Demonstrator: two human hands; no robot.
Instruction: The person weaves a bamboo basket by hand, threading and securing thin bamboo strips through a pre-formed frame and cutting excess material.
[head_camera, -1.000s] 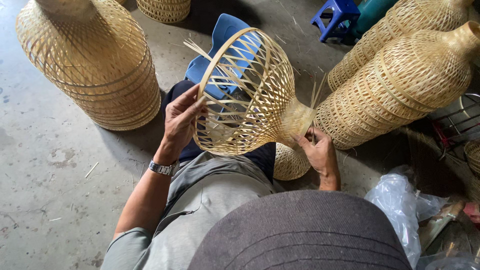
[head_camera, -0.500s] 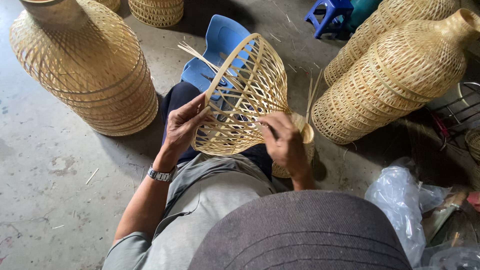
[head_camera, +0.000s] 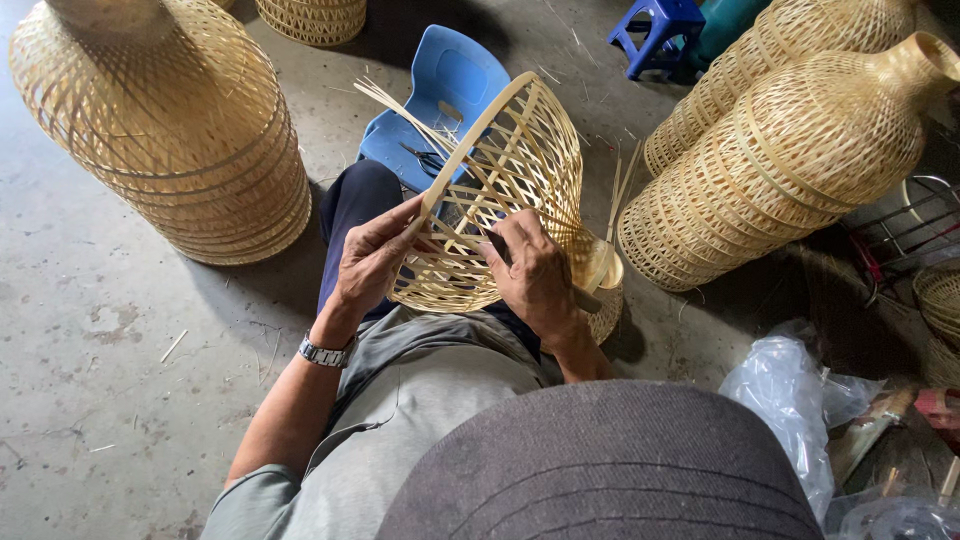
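- We hold a half-woven bamboo basket (head_camera: 510, 190) over our lap, tilted, its open rim up and to the left.
- Our left hand (head_camera: 375, 255) grips the rim's lower edge, fingers curled around the strips.
- Our right hand (head_camera: 535, 275) presses on the weave near the narrow neck, fingers closed on it.
- A blue chair (head_camera: 440, 100) lies behind; finished baskets (head_camera: 800, 150) stand on the floor (head_camera: 90, 330).
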